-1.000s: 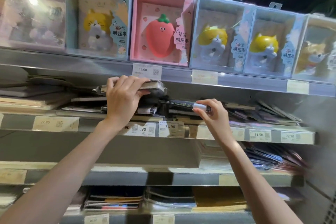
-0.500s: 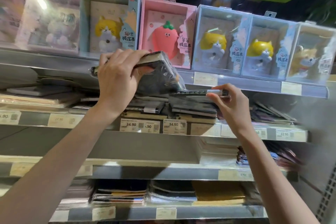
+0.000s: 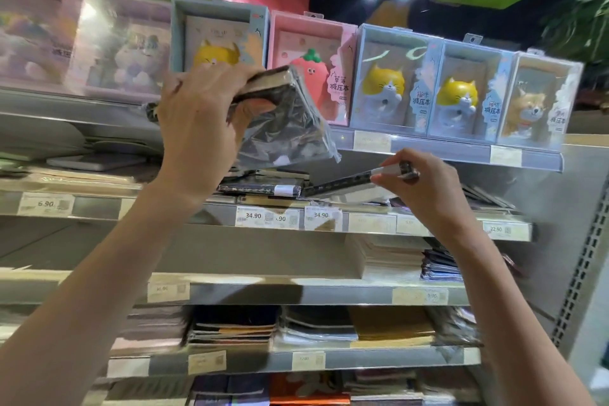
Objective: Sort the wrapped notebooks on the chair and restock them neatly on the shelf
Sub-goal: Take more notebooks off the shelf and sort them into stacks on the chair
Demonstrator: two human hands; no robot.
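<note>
My left hand (image 3: 204, 115) grips a dark notebook in clear plastic wrap (image 3: 283, 122), held tilted in the air above the second shelf (image 3: 99, 208). My right hand (image 3: 425, 184) pinches the raised front edge of another dark wrapped notebook (image 3: 342, 183), which slopes down onto a low stack. More dark wrapped notebooks (image 3: 263, 186) lie flat on that shelf between my hands. The chair is out of view.
Boxed squishy-toy notebooks stand on the top shelf: yellow cats (image 3: 385, 86), a strawberry (image 3: 309, 76), a dog (image 3: 530, 109). Price tags (image 3: 260, 216) line the shelf edge. Lower shelves hold stacks of notebooks (image 3: 237, 326). A perforated upright (image 3: 580, 277) bounds the right side.
My left hand lifted its wrapped notebook off the shelf and tilted it upward. My right hand raised the edge of the other notebook. The view tipped upward.
</note>
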